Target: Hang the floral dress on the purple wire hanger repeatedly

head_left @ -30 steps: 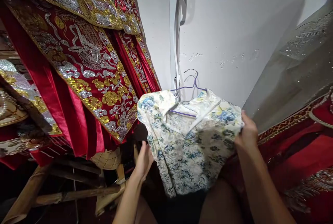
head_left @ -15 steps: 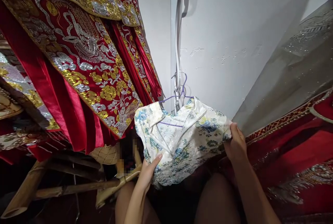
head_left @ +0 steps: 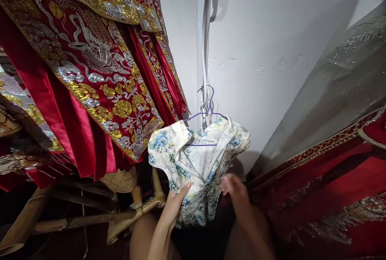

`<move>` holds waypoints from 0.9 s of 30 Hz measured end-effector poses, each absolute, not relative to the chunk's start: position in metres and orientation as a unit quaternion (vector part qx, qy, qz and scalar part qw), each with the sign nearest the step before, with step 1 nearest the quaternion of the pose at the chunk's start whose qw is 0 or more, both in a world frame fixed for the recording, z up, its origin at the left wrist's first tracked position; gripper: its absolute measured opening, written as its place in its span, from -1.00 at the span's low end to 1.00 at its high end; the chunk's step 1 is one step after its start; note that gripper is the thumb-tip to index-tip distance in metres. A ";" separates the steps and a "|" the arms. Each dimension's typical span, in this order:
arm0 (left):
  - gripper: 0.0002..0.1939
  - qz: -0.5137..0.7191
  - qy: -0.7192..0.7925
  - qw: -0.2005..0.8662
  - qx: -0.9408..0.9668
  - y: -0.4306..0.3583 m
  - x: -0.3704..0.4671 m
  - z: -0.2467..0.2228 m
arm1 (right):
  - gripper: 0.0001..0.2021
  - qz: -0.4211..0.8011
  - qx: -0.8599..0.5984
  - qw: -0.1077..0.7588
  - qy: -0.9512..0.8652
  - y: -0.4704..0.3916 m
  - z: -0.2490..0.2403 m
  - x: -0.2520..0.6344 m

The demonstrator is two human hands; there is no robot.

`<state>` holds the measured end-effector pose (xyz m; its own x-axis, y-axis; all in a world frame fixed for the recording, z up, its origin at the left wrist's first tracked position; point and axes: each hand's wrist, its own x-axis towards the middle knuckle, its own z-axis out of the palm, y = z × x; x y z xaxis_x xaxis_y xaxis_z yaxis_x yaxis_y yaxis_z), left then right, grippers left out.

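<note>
At our left hangs 1 red embroidered costume (head_left: 99, 62). Our left hand (head_left: 177, 199) has its grip clamped on the floral shirt (head_left: 196, 171), which is on 1 purple hanger (head_left: 210, 109). Our right hand (head_left: 233, 187) is blurred beside it; we cannot tell its grip.

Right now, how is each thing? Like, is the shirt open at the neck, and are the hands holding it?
flowery shirt: on the hanger, neck open, lower part bunched
purple hanger: inside the shirt
left hand: gripping the shirt
right hand: blurred, can't tell if touching
red embroidered cloth: hanging
white wall: marked
</note>
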<state>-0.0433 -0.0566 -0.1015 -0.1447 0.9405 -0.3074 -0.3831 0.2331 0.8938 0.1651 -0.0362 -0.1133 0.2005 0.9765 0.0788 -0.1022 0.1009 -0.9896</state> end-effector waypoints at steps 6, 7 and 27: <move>-0.22 0.564 0.485 0.608 0.277 -0.063 -0.031 -0.097 | -0.61 0.537 -0.426 0.505 -0.524 -0.052 -0.115 0.122; -0.22 0.567 0.490 0.604 0.274 -0.065 -0.030 -0.097 | -0.61 0.533 -0.427 0.507 -0.526 -0.052 -0.115 0.123; -0.20 0.559 0.518 0.581 0.284 -0.075 -0.025 -0.087 | -0.83 0.284 -0.510 0.560 -0.587 -0.062 -0.113 0.143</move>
<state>-0.0253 -0.0747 -0.0865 -0.1630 0.9447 -0.2847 -0.3562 0.2128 0.9099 0.1432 -0.0616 -0.1134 0.1493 0.9178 0.3678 0.2807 0.3173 -0.9058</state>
